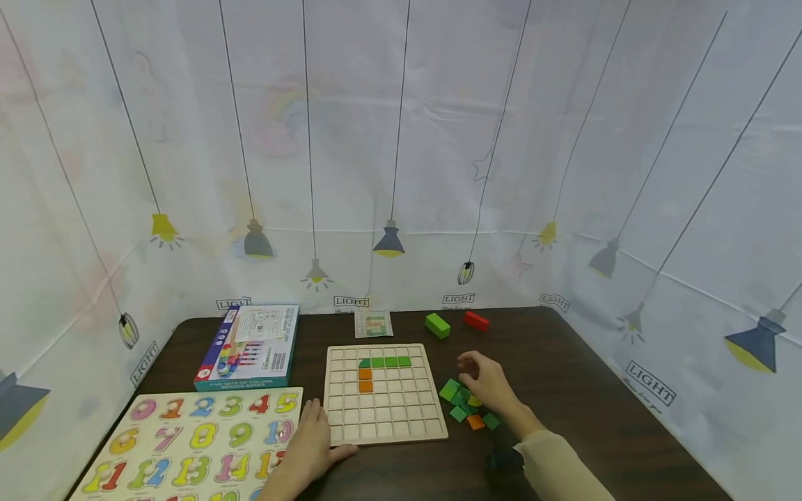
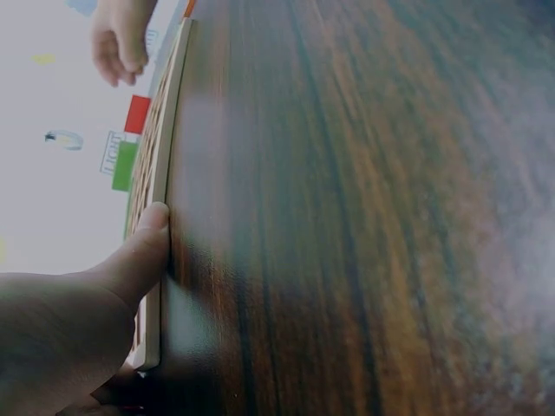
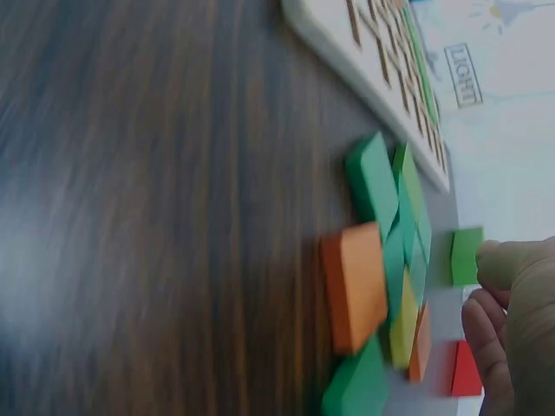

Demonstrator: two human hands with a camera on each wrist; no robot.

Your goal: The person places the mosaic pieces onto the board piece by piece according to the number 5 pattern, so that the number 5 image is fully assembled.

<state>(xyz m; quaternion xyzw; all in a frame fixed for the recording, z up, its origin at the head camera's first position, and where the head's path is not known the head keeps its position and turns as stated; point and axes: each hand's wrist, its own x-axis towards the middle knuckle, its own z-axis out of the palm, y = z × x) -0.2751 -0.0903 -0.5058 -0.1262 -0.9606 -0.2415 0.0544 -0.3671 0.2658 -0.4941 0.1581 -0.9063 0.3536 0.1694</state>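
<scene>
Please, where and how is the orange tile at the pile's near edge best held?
Probably pinch the orange tile at top and near edge, from the person's side: it lies flat with that edge free, while green tiles crowd its other sides.

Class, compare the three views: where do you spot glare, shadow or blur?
Head: fairly even light, wooden grid board clear; left wrist: pale glare on the dark tabletop, deeper shadow beside the left hand; right wrist: wood grain and foreground orange block look blurred, with bluish sheen at left.
</scene>
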